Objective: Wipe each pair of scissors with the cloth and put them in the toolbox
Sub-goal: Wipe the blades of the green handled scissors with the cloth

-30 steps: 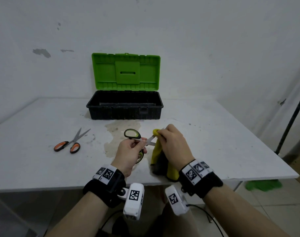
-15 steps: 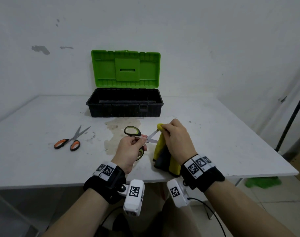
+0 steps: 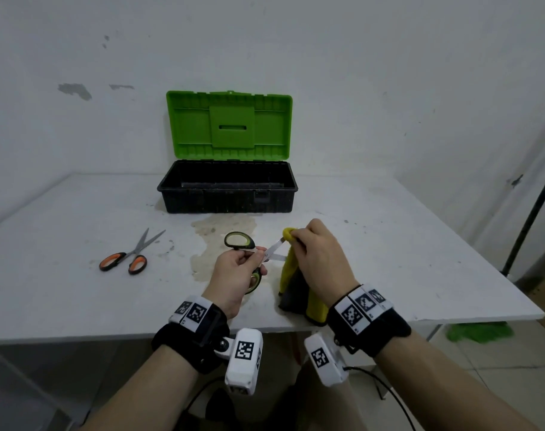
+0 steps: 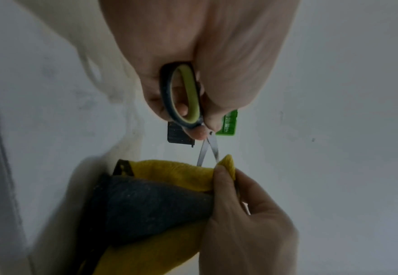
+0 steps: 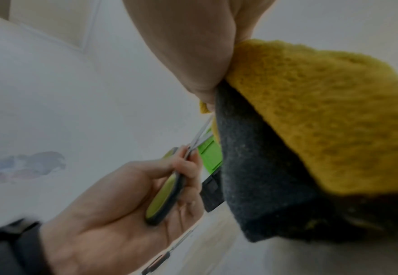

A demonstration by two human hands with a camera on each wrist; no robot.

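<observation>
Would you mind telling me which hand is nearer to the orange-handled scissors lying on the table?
Left. The left hand holds the green-handled scissors just right of the orange-handled scissors; the right hand, gripping the cloth, is farther right.

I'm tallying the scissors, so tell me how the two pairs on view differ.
The green scissors are held in the left hand, off the table; the orange scissors lie untouched on the table. The green pair's blades are spread, one pinched in the cloth by the right hand; the orange pair's are nearly closed. Both have metal blades.
</observation>
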